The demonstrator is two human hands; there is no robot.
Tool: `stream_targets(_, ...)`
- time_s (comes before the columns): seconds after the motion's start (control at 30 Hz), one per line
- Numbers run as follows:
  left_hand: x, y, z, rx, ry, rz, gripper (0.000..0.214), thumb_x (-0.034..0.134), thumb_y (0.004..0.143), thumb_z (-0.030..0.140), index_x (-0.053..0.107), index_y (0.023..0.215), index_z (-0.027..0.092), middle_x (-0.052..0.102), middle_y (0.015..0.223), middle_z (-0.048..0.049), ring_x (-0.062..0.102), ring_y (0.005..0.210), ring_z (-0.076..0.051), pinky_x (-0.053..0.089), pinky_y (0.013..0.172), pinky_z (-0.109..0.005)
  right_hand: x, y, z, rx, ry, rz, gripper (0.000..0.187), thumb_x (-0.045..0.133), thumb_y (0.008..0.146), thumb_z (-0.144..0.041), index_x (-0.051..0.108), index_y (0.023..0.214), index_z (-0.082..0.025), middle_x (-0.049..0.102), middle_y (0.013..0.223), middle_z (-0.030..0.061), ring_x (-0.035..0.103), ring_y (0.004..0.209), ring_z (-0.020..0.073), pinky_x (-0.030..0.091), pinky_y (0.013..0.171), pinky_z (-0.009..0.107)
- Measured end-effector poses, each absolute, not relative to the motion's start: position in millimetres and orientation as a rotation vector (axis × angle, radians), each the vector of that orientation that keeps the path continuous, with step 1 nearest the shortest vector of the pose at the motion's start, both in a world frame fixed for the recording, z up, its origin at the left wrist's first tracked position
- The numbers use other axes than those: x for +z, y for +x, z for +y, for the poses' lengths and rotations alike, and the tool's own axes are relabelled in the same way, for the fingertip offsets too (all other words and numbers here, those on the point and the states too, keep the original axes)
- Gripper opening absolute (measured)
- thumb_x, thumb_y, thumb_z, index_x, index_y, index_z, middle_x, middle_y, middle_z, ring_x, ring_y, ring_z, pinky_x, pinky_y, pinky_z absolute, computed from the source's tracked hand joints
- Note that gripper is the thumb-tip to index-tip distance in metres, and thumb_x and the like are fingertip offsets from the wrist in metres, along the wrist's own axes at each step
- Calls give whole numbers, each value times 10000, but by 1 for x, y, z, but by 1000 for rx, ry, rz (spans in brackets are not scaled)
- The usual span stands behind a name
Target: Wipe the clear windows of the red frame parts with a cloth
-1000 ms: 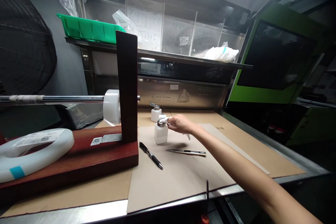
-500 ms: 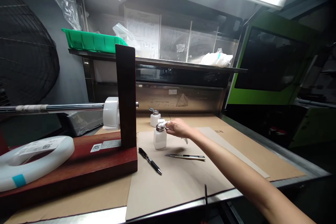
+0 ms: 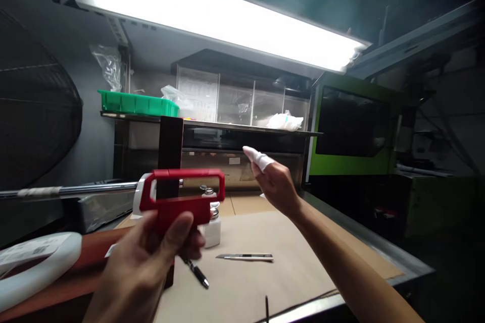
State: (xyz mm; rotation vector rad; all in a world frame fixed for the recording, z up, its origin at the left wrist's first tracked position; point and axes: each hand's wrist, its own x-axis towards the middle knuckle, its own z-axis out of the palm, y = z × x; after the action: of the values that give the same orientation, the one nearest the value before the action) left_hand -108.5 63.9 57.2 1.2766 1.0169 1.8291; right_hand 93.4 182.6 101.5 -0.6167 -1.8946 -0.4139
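Two hands are up in front of me over the counter (image 3: 341, 242). My left hand (image 3: 151, 257) is curled around the lower body of a red plastic tool (image 3: 182, 199) with a long rectangular loop along its top; thumb and fingers wrap it firmly, and it sits raised above the counter, in front of the dark upright post (image 3: 170, 146) of the wooden stand. My right hand (image 3: 275, 184) is lifted clear of the surface, fingers loosely spread and holding nothing; a white cot covers one raised fingertip (image 3: 257, 157).

Just behind the red tool, partly hidden by it, stand two small white dispenser bottles (image 3: 212, 222) with metal tops. On the cardboard sheet below lie a black pen (image 3: 195, 273) near my left hand and a slim utility knife (image 3: 244, 257) a little to its right, apart from each other. A white reel (image 3: 34, 262) rests at the far left, and a green tray (image 3: 138, 103) sits on the shelf above.
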Motion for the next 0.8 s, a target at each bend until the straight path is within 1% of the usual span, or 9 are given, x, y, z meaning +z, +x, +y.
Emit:
stream_targets(0.03, 80, -101, 66, 1858, 1363, 906, 399, 775, 617, 423, 646, 860, 135, 687, 590, -18, 629, 532, -165, 538, 555, -275, 115, 102, 163, -464, -485, -1817, 377, 400, 931, -225, 522, 1278, -143, 643, 1091, 110, 620, 841, 167, 478, 745, 295)
stream_targets(0.07, 101, -93, 66, 1944, 1405, 801, 359, 764, 643, 389, 649, 856, 124, 689, 584, -18, 617, 514, -138, 518, 527, -234, 127, 110, 143, -530, -405, -1755, 379, 425, 920, -209, 518, 1284, -156, 655, 1039, 95, 622, 767, 158, 484, 701, 290)
stream_targets(0.13, 134, -74, 59, 2011, 1491, 658, 312, 737, 686, 355, 659, 864, 111, 709, 626, -36, 618, 524, -120, 500, 505, -202, 146, 124, 109, -693, -313, -1662, 360, 452, 905, -184, 539, 1254, -178, 653, 868, 53, 578, 609, 136, 467, 584, 271)
stream_targets(0.23, 163, -49, 46, 2061, 1593, 490, 285, 711, 712, 347, 668, 849, 101, 708, 635, -38, 622, 525, -121, 501, 494, -209, 163, 142, 72, -968, -258, -1574, 195, 476, 881, -157, 611, 1012, -210, 512, 629, -13, 446, 472, 100, 376, 455, 240)
stream_targets(0.3, 172, -36, 39, 2065, 1629, 406, 257, 703, 720, 325, 666, 834, 98, 700, 624, -26, 620, 519, -114, 509, 500, -214, 172, 152, 57, -1111, -222, -1553, 111, 502, 859, -134, 568, 806, -205, 424, 591, -29, 375, 454, 81, 327, 424, 230)
stream_targets(0.37, 179, -27, 33, 2040, 1659, 358, 248, 692, 732, 323, 665, 833, 98, 697, 619, -19, 624, 524, -109, 518, 510, -213, 180, 161, 47, -1201, -225, -1548, 156, 516, 850, -132, 504, 709, -198, 400, 601, -29, 338, 462, 73, 304, 421, 230)
stream_targets(0.43, 184, -20, 28, 2017, 1695, 333, 258, 684, 740, 336, 667, 843, 100, 705, 634, -23, 629, 531, -104, 523, 516, -205, 187, 168, 39, -1255, -257, -1532, 174, 496, 864, -152, 496, 695, -191, 410, 614, -24, 328, 471, 73, 293, 422, 229)
stream_targets(0.6, 195, -11, 15, 2017, 1718, 281, 247, 696, 728, 331, 670, 817, 102, 704, 604, -26, 625, 512, -98, 515, 501, -182, 200, 174, 14, -1317, -329, -1520, 242, 421, 900, -173, 573, 712, -187, 422, 578, -26, 346, 458, 74, 277, 424, 219)
stream_targets(0.8, 196, -9, 2, 2006, 1751, 284, 237, 687, 738, 337, 665, 814, 113, 697, 587, -16, 621, 501, -87, 506, 491, -156, 203, 175, 2, -1446, -369, -1473, 223, 420, 903, -180, 635, 846, -182, 409, 558, -32, 314, 456, 84, 254, 425, 225)
